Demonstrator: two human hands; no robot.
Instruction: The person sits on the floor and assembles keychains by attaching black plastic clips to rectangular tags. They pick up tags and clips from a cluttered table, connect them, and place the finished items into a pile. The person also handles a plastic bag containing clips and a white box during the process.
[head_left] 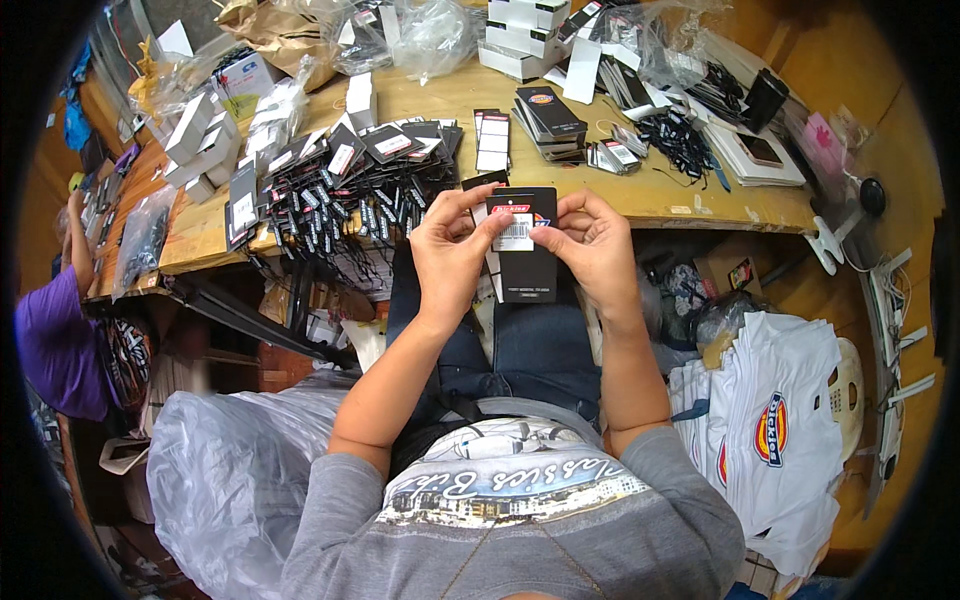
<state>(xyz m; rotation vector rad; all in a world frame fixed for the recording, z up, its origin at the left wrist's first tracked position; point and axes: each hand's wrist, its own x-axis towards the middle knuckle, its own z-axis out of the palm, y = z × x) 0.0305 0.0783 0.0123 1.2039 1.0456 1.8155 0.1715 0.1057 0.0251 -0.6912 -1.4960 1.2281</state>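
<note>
Over my lap, just off the table's front edge, both hands hold tags together. Between thumb and fingers my left hand [452,252] pinches a small white barcode tag [513,236] with a red top. My right hand [598,250] grips the right edge of a larger black hang tag [528,278], its thumb at the barcode tag's edge. The small tag lies against the front of the black one. Left of my hands is a large heap of black tags [350,165] with black cords hanging over the table edge. Beyond my hands lie white-labelled tags [493,145].
A stack of black hang tags [550,125], a pile of black cords [680,140] and a phone [760,150] lie on the table's right. White boxes [205,145] stand left. White shirts [765,430] are stacked at my right, plastic bags [230,480] at my left. Another person's purple sleeve [65,340] shows far left.
</note>
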